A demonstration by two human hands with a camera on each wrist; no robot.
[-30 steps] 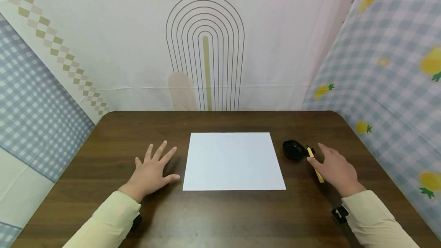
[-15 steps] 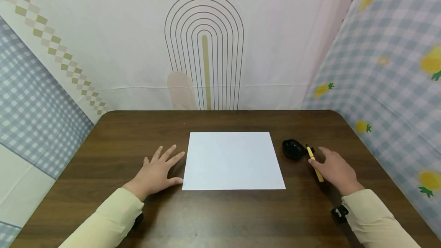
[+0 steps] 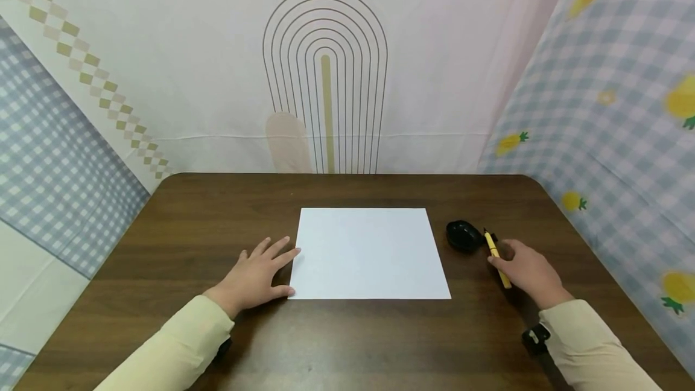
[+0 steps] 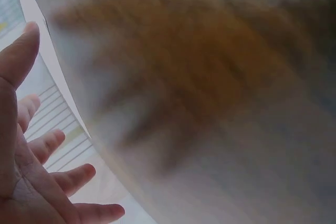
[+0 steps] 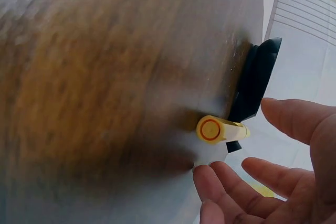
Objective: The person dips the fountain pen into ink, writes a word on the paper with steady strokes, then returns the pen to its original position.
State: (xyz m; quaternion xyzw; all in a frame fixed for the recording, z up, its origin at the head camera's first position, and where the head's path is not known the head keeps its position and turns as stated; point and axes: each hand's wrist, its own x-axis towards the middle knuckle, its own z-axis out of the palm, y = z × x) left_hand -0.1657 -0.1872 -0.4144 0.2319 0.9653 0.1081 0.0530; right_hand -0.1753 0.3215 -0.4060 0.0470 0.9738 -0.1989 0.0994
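head: paper (image 3: 371,252) on table (image 3: 353,343) (cloth (image 3: 434,65) behind)

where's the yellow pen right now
In the head view, the yellow pen is toward the right side of the table, right of the white paper, between the black dish and the right hand.

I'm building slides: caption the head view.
Left hand spread by the edge of a white sheet, right hand beside a yellow pen and black object.
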